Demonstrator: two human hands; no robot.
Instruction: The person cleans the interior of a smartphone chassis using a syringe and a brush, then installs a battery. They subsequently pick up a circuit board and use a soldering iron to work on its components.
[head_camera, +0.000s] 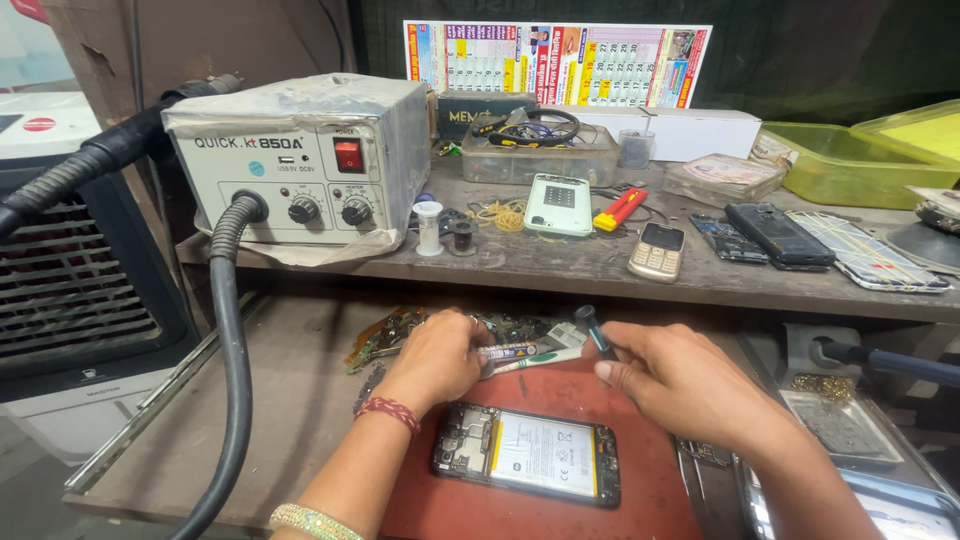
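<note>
Head view: left hand (437, 357) closed around a small white tube (520, 351) over the red mat (650, 470); right hand (680, 380) pinching a dark screwdriver (592, 328) just beside it. Opened phone (527, 453), back cover off, lies on the mat below both hands, apart from them.

Small tube (525, 352) held level, dark cap (592, 328) off

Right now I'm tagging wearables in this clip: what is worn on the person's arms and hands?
Both forearms are bare, with no sleeves or gloves. The left hand side has a red woven thread at the wrist and a green-gold bangle farther up. The right hand shows nothing worn.
</note>
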